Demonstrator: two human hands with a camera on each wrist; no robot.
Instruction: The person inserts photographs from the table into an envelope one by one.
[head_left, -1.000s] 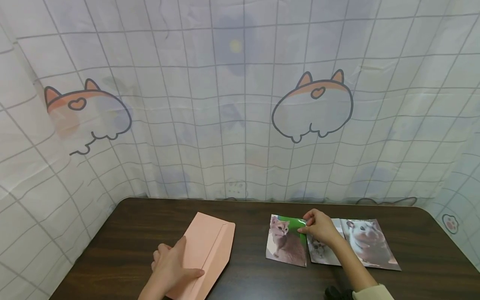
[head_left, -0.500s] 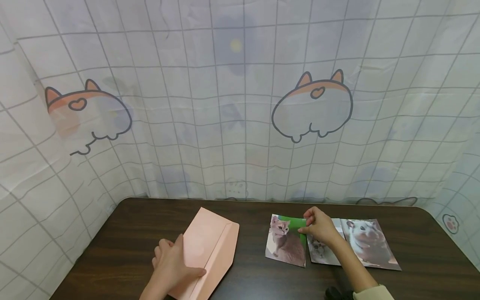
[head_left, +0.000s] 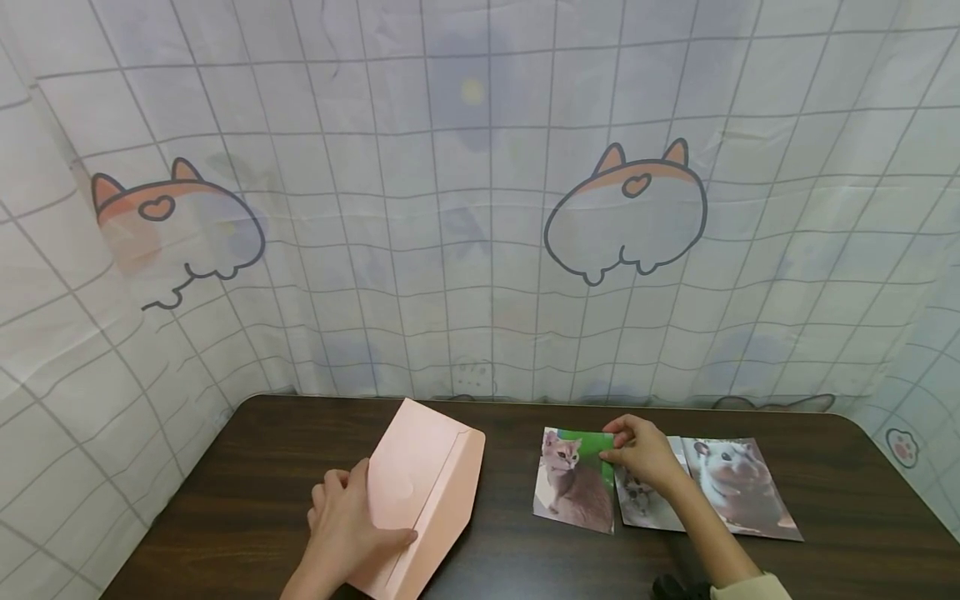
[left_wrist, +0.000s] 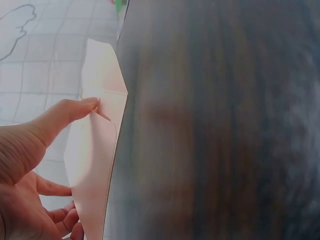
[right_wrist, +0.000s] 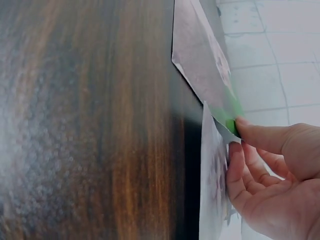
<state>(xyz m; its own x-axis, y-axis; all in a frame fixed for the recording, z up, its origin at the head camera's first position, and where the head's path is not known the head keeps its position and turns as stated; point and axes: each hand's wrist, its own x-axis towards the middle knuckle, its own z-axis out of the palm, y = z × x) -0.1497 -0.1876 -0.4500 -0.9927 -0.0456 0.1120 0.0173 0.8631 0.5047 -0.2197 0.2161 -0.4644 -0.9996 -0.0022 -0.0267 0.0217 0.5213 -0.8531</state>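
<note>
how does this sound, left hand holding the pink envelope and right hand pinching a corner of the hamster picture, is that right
Wrong picture: the right hand pinches a corner of the cat picture, as the head view shows. The left hand does hold the pink envelope.

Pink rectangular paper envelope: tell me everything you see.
The pale pink, rectangular, paper-looking envelope has a seemingly open flap along its right side. It slants over the left part of the dark brown wood-grain table. The bare left hand grips its left side, thumb across the face. Whether its underside touches the table is unclear.
</note>
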